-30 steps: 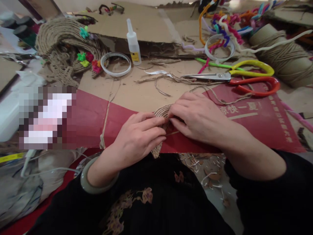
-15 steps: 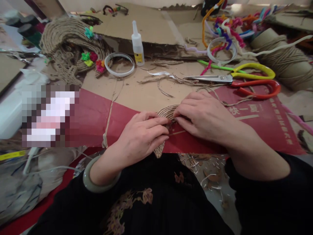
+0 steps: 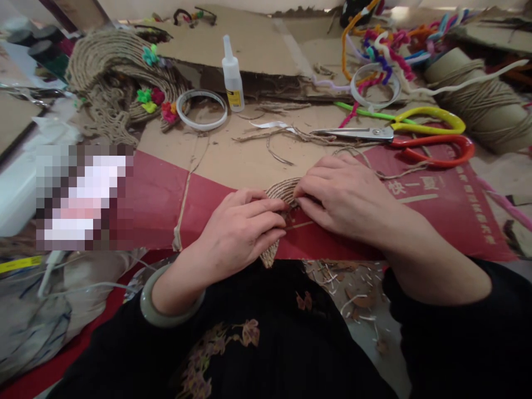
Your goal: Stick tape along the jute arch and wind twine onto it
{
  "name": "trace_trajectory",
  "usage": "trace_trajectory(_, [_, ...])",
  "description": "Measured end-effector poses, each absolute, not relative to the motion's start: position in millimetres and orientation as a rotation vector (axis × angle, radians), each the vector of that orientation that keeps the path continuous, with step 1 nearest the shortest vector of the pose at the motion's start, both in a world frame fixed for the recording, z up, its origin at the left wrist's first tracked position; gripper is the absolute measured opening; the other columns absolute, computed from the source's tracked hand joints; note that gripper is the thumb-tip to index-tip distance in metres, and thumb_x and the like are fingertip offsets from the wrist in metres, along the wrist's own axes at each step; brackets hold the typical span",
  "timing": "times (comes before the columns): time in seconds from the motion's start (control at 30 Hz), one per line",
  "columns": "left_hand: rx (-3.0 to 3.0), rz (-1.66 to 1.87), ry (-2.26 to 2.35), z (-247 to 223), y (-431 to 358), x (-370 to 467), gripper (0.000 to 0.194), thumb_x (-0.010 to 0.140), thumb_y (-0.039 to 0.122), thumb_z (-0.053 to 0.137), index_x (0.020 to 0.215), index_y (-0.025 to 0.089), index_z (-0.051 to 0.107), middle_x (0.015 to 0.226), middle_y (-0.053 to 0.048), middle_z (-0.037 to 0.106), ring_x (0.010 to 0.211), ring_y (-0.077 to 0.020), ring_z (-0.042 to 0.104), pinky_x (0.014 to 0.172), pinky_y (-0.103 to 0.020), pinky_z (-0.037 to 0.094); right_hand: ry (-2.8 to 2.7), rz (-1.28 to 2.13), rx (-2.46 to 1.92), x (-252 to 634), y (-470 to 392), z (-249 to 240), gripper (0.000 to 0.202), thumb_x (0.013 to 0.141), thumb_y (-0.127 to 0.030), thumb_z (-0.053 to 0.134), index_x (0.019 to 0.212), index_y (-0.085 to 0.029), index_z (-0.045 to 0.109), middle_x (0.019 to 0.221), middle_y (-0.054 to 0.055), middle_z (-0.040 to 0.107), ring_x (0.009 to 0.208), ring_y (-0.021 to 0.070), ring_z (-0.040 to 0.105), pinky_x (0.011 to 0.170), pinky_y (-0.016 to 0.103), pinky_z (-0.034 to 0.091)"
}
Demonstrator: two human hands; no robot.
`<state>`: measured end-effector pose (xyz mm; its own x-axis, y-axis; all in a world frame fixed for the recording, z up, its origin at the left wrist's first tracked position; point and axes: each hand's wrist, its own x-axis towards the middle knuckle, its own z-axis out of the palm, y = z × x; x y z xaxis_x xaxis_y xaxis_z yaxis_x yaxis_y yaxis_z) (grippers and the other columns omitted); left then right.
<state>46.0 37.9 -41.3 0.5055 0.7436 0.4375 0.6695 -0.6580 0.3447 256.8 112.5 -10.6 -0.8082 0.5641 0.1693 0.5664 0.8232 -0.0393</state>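
Note:
A curved piece of coiled twine [image 3: 284,189] lies on the red sheet at the table's front edge, its pointed lower end showing under my left hand [image 3: 245,230]. The fingers of my left hand are bent over the piece and press on it. My right hand [image 3: 338,197] pinches the piece's right side between thumb and fingers. Both hands' fingertips nearly meet, and they hide the middle of the piece. A thin strand of twine [image 3: 366,158] runs out behind my right hand.
Scissors [image 3: 382,133] with yellow and red handles lie behind my right hand. A glue bottle [image 3: 233,80] stands upright near a tape roll [image 3: 201,126]. A braided twine piece [image 3: 112,61] is at the back left, a twine spool [image 3: 477,94] at the back right.

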Motion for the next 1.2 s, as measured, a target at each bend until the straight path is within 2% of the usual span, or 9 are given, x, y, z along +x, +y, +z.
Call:
trace_trajectory(0.17, [2.632, 0.891, 1.207, -41.0, 38.2, 45.4, 0.013, 0.094, 0.028, 0.063, 0.092, 0.02, 0.073, 0.109, -0.004, 0.078, 0.1, -0.0226, 0.065, 0.09, -0.037, 0.053, -2.835, 0.009, -0.885, 256.6, 112.1, -10.2, 0.021, 0.09, -0.019, 0.05, 0.077, -0.017, 0.066, 0.077, 0.008, 0.068, 0.077, 0.0215, 0.055, 0.076, 0.035, 0.033])
trace_trajectory(0.37, [2.657, 0.88, 1.192, -40.6, 38.0, 44.3, 0.013, 0.095, 0.026, 0.061, 0.094, 0.02, 0.072, 0.118, -0.005, 0.076, 0.102, -0.0222, 0.065, 0.093, -0.037, 0.053, -2.85, 0.027, -0.896, 255.0, 111.3, -8.5, 0.02, 0.09, -0.019, 0.05, 0.078, -0.018, 0.066, 0.078, 0.008, 0.068, 0.077, 0.0213, 0.054, 0.076, 0.035, 0.032])
trace_trajectory(1.2, [2.616, 0.897, 1.201, -42.2, 38.6, 46.3, 0.014, 0.096, 0.026, 0.06, 0.093, 0.019, 0.072, 0.113, -0.004, 0.077, 0.101, -0.0203, 0.066, 0.094, -0.036, 0.052, -2.807, -0.021, -0.876, 262.5, 115.3, -12.5, 0.023, 0.091, -0.022, 0.049, 0.079, -0.018, 0.068, 0.079, 0.009, 0.07, 0.081, 0.0239, 0.059, 0.076, 0.036, 0.036])
